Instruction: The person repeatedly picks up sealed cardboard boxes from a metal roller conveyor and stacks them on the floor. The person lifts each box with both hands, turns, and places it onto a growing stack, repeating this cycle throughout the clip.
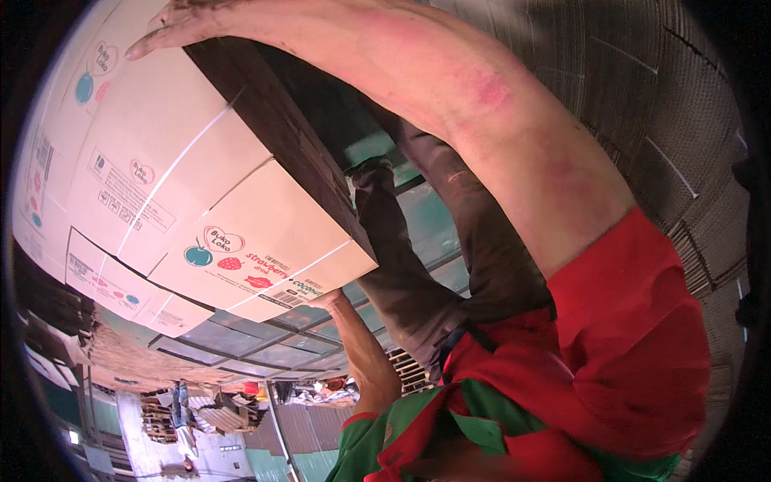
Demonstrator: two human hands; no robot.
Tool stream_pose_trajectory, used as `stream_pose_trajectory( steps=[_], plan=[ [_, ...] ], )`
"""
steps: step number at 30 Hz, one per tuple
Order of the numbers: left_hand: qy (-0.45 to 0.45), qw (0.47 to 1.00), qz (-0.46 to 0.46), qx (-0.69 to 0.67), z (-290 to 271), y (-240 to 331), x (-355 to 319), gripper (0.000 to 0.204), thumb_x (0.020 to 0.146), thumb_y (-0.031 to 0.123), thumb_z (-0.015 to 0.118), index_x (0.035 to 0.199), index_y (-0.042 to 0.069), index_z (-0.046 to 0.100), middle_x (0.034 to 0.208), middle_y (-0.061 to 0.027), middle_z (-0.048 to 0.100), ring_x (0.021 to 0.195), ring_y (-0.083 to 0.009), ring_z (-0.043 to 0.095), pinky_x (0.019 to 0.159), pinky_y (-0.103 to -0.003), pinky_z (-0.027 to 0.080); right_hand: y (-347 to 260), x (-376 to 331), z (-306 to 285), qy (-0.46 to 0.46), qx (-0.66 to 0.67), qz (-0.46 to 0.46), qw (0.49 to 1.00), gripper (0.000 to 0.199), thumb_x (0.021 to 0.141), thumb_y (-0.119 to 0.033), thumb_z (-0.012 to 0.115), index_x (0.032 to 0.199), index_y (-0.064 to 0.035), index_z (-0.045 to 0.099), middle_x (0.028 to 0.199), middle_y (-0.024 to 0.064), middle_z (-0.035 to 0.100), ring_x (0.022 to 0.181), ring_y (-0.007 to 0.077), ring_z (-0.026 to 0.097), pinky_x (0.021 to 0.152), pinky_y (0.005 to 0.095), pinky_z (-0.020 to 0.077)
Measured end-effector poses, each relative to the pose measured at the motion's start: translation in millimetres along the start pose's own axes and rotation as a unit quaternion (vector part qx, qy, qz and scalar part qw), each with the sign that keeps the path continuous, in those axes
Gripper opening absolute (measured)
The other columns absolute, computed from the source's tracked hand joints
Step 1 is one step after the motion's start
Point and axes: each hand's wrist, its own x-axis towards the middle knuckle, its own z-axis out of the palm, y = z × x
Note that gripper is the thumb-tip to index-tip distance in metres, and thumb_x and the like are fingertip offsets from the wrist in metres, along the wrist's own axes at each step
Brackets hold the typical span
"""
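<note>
A large pale cardboard carton [201, 193] fills the left of the head view, printed with fruit pictures and a heart shape. White straps [181, 165] cross its faces. My right hand [181, 30] lies against its upper part, fingers extended, partly cut by the picture's top edge. Low on the carton, my left hand [328, 300] is pressed to the bottom edge; its fingers are mostly hidden by the carton. Beyond a dark gap at lower left shows another printed carton [124, 293]. The carton's side facing my legs is dark and shadowed.
Below me, my dark trousers [482, 233] stand over a greenish floor with dark grid lines [430, 213]. Stacked flat corrugated cardboard [642, 104] rises close on my right. Wooden pallets [161, 422] and a person [185, 426] appear in the distance at lower left.
</note>
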Motion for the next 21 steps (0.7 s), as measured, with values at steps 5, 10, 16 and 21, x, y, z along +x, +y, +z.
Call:
stream_pose_trajectory(
  steps=[5, 10, 16, 21],
  plan=[
    [0.041, 0.999, 0.013, -0.022, 8, 3, -3, 0.087, 0.084, 0.074, 0.044, 0.150, 0.016, 0.040, 0.155, -0.0096, 0.039, 0.141, -0.0353, 0.036, 0.115, -0.058, 0.028, 19, 20, 3, 0.050, 0.004, -0.091, 0.995, 0.055, 0.090, -0.052, 0.057, 0.102, -0.0004, 0.071, 0.102, 0.0161, 0.072, 0.096, 0.0319, 0.067, 0.082, 0.0463, 0.0511],
    [0.044, 0.997, 0.048, 0.031, 21, 2, -11, 0.099, 0.076, 0.081, 0.048, 0.151, 0.017, 0.038, 0.156, -0.0092, 0.036, 0.141, -0.0358, 0.035, 0.115, -0.059, 0.027, 25, -5, -2, 0.084, 0.035, -0.092, 0.992, 0.048, 0.090, -0.052, 0.057, 0.075, -0.0064, 0.065, 0.068, 0.0042, 0.061, 0.062, 0.0190, 0.057, 0.055, 0.0381, 0.0447],
    [0.033, 0.997, 0.066, 0.020, 22, -2, -12, 0.103, 0.074, 0.084, 0.048, 0.151, 0.017, 0.037, 0.157, -0.0083, 0.035, 0.143, -0.0358, 0.032, 0.115, -0.060, 0.027, 23, -12, 1, 0.051, 0.077, -0.075, 0.993, 0.046, 0.091, -0.049, 0.058, 0.067, -0.0111, 0.055, 0.060, -0.0014, 0.049, 0.055, 0.0124, 0.046, 0.046, 0.0319, 0.0354],
    [-0.015, 0.999, 0.041, -0.001, 15, -5, -9, 0.106, 0.074, 0.088, 0.046, 0.152, 0.017, 0.036, 0.157, -0.0081, 0.034, 0.142, -0.0347, 0.033, 0.115, -0.059, 0.028, 19, -6, 5, 0.062, 0.067, -0.088, 0.992, 0.047, 0.090, -0.051, 0.059, 0.080, -0.0058, 0.061, 0.075, 0.0051, 0.058, 0.072, 0.0171, 0.055, 0.064, 0.0373, 0.0446]
  ],
)
